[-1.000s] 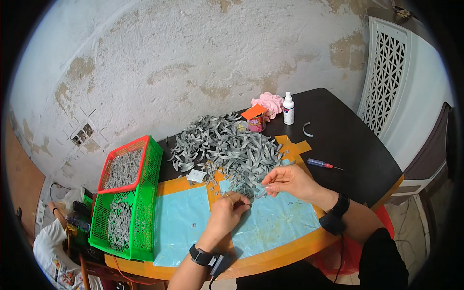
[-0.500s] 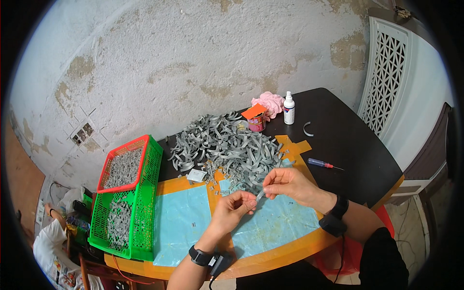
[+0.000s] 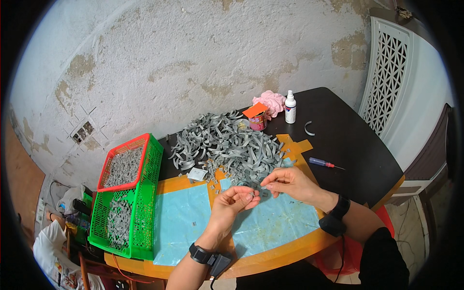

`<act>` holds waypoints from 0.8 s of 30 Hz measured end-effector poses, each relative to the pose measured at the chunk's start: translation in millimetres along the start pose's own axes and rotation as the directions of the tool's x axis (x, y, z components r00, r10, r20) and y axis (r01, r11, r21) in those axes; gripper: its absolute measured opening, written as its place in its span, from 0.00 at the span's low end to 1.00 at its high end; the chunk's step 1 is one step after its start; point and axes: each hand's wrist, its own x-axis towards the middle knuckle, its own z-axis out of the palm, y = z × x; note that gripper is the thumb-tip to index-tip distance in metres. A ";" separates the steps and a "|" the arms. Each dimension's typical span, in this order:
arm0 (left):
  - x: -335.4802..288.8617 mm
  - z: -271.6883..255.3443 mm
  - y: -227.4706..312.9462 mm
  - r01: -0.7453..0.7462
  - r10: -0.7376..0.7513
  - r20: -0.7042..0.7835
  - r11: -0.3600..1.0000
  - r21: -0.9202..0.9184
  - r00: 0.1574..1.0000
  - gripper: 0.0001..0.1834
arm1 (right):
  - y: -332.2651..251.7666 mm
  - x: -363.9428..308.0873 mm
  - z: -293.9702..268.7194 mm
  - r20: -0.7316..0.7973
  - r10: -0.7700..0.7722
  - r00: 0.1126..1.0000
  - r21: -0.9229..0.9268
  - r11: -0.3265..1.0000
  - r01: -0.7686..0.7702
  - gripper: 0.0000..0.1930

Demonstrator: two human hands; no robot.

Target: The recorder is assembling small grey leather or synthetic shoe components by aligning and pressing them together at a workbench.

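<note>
Over the blue sheet (image 3: 270, 224), my left hand (image 3: 231, 205) is closed, thumb against fingers, on a small grey piece (image 3: 252, 194). My right hand (image 3: 295, 186) is just to its right, fingertips pinched together; whatever may be between them is too small to make out. A gap separates the two hands. Right beyond them rises a large heap of curved grey strips (image 3: 212, 140), with small loose grey pieces along its near edge.
A green basket (image 3: 150, 212) at left holds small grey pieces, with a red basket (image 3: 146, 154) of similar pieces on it. Farther back stand a can (image 3: 257, 123), pink cloth (image 3: 273, 101) and white spray bottle (image 3: 290, 108). A screwdriver (image 3: 321, 163) lies right. A person (image 3: 50, 241) is at far left.
My hands have drawn slightly apart. The pale strip that stretched between my fingertips no longer shows there, and a small grey piece is visible in my left fingers.
</note>
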 end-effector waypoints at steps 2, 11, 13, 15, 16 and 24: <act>0.6 -0.8 -0.6 0.028 -0.029 -0.018 0.997 -0.075 0.999 0.07 | -1.4 -0.2 1.2 0.000 0.017 1.000 0.016 1.000 -0.017 0.09; 1.6 0.0 -2.7 -0.005 -0.007 -0.058 0.980 -0.199 0.998 0.05 | -13.7 -3.2 5.2 0.029 0.030 0.999 0.187 0.982 -0.035 0.08; 1.3 0.9 -1.9 -0.022 0.009 -0.066 0.981 -0.195 0.998 0.05 | -15.6 -4.5 5.8 0.044 0.019 0.999 0.209 0.977 -0.028 0.08; 1.3 1.7 -1.7 -0.039 0.025 -0.072 0.981 -0.191 0.997 0.05 | -17.0 -5.8 6.4 0.051 0.015 0.999 0.234 0.972 -0.027 0.07; 0.4 1.3 -2.4 -0.055 0.046 -0.062 0.986 -0.154 0.997 0.07 | -15.9 -5.6 6.7 0.052 0.015 0.999 0.235 0.972 -0.027 0.07; -1.8 0.7 -7.8 -0.137 0.137 0.008 0.990 0.034 0.991 0.11 | -11.0 -5.2 6.2 0.037 0.019 0.999 0.247 0.969 -0.028 0.07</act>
